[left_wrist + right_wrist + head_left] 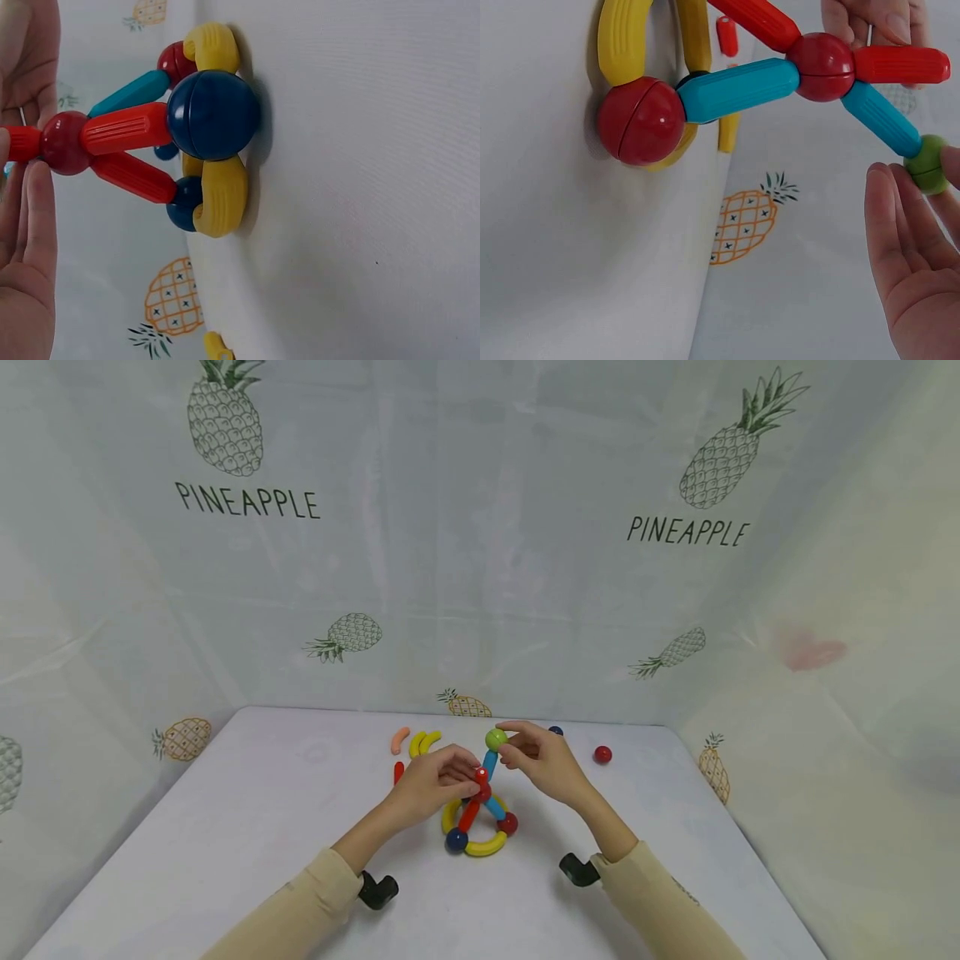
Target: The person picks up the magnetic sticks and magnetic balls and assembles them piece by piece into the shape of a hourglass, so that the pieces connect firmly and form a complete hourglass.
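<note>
A magnetic rod-and-ball model stands on the table: yellow curved rods (486, 845) joined by a dark blue ball (213, 114) and a red ball (640, 121) form its base. Red and light blue straight rods lean up to an upper red ball (821, 66). Out of that ball rise a short red rod (902, 65) and a light blue rod (883, 120) tipped by a green ball (497, 739). My left hand (433, 783) pinches the short red rod close to the upper red ball. Between thumb and fingertips, my right hand (546, 762) holds the green ball.
Behind the model on the left lie a pink curved rod (400, 741), yellow curved rods (429, 742) and a loose red rod (398, 772). At the back right are a red ball (602, 754) and a dark blue ball (555, 731). Pineapple-print curtain (480, 543) hangs around the table.
</note>
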`<state>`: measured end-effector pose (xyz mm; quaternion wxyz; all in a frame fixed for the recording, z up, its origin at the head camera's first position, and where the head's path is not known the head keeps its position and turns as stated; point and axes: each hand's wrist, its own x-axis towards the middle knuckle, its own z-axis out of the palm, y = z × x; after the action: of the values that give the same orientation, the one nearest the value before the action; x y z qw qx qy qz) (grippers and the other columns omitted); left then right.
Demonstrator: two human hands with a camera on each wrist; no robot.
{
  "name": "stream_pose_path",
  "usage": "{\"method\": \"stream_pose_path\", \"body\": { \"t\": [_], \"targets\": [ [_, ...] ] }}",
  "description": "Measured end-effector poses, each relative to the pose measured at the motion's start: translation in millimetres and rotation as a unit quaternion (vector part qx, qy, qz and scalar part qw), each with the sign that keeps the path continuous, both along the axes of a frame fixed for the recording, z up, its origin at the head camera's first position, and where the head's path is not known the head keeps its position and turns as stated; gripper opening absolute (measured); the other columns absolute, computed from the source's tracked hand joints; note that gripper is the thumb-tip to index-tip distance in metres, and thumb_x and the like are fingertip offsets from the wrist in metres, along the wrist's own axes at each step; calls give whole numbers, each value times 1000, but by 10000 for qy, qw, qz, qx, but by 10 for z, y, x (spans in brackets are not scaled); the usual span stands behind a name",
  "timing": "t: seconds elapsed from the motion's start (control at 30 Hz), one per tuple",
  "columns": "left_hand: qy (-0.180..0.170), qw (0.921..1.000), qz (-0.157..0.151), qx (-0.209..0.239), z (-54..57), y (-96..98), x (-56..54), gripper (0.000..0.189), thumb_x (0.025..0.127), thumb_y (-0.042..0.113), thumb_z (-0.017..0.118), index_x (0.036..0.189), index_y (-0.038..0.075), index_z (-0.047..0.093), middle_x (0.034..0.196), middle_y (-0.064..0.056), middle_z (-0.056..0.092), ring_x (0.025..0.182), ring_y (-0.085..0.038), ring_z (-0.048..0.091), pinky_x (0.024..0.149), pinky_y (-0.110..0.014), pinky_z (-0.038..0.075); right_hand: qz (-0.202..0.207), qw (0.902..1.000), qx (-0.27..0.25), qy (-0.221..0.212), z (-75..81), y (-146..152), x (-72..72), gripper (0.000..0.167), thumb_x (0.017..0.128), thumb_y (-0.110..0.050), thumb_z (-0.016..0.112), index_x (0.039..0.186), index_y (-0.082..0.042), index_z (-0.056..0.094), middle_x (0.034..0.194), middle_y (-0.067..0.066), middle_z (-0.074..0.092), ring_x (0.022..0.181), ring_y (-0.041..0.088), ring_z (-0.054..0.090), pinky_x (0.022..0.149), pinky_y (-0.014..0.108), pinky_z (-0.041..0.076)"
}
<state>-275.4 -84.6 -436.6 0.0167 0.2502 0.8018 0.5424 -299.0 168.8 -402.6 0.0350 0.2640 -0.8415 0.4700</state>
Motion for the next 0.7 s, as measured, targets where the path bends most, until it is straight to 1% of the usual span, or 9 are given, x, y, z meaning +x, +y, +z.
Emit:
{"method": "stream_pose_path", "body": {
  "t": [0.13,0.2,0.33,0.37,0.43,0.53,0.63,0.7],
  "targets": [
    [101,9999,-52,-18,1,-15,2,25,97,23,80,120,19,72,107,6,76,101,-14,72,90,-23,59,-34,10000,-1,12,-6,-15,-5,41,104,-23,71,144,-16,63,107,8,78,90,22,76,84,28,62],
    [116,9999,-46,-45,13,-10,8,25,97,25,81,120,20,72,106,7,76,101,-12,72,90,-22,59,-90,10000,-13,-6,-4,-30,2,41,104,-21,71,144,-14,62,107,11,78,91,26,76,85,30,63],
    [165,9997,32,-174,46,21,24,25,96,25,81,120,22,73,104,10,77,100,-10,72,91,-23,59,-147,9999,14,-34,3,-32,5,41,104,-22,71,143,-16,63,106,7,78,91,24,76,86,32,63],
    [193,9996,55,-207,43,24,24,24,97,25,81,120,23,74,104,11,77,100,-9,72,91,-23,59,-153,9999,17,-55,4,-30,5,40,104,-22,71,143,-16,63,106,7,78,92,26,76,86,32,63],
    [226,9994,72,-239,38,22,24,23,97,24,80,120,23,74,104,11,77,100,-9,72,91,-23,59,-118,9999,21,-64,2,-19,-2,40,104,-24,72,143,-18,63,105,4,78,92,25,76,86,31,63],
    [217,9995,110,-211,11,0,21,23,98,24,79,121,21,73,104,10,77,100,-10,72,90,-23,60,-104,9999,-4,-69,0,-12,-1,40,104,-25,72,142,-18,63,107,8,78,93,29,76,86,30,63],
    [180,9994,228,-198,-19,-30,20,23,99,25,78,121,20,72,104,8,76,99,-12,72,89,-22,60,-102,9999,-43,-53,-7,-3,2,39,104,-25,72,141,-17,64,109,14,78,93,28,77,87,32,63],
    [157,9991,319,-211,-33,-42,21,23,100,25,77,121,20,71,104,7,75,99,-12,71,88,-22,60,-124,9999,-34,-24,-14,4,4,39,104,-26,72,141,-18,64,111,17,77,92,25,77,87,33,63]
  ]
}}
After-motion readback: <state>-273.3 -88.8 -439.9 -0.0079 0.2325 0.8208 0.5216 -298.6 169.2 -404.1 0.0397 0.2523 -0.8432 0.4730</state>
